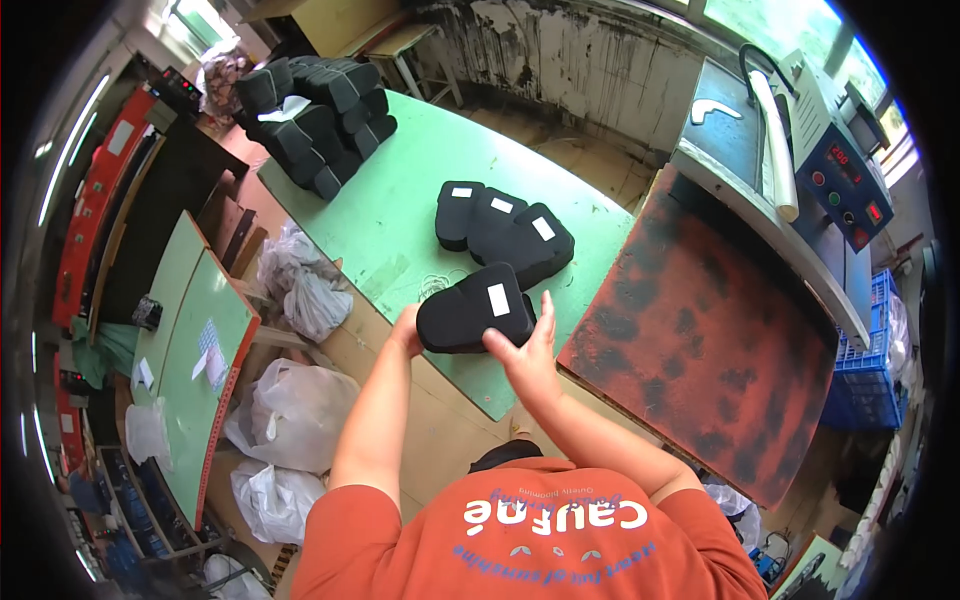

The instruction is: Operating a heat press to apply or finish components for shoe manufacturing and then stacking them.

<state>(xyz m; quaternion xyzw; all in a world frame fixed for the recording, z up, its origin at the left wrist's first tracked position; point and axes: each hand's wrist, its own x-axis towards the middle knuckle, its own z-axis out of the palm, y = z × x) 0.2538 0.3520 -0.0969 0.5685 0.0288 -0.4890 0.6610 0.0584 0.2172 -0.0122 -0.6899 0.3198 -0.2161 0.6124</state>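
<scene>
Between my two hands is a thick black padded piece [455,313], rounded at its left end, with a white label on top. It is at the near end of the green table [400,140]. My left hand [407,330] grips its rounded left end, the fingers mostly hidden beneath and behind it. At the near right edge, my right hand [527,352] has its thumb against the piece and its fingers along the right side. Just beyond sit several similar black padded pieces [520,240], grouped close together, each labelled in white.
A tall pile of black pieces [320,115] occupies the table's far left corner. To the right stands a heat press [830,160] with a reddish, dark-stained board [690,330]. Plastic bags [295,415] lie on the floor at left, beside another green table [190,370]. A blue crate [865,385] stands far right.
</scene>
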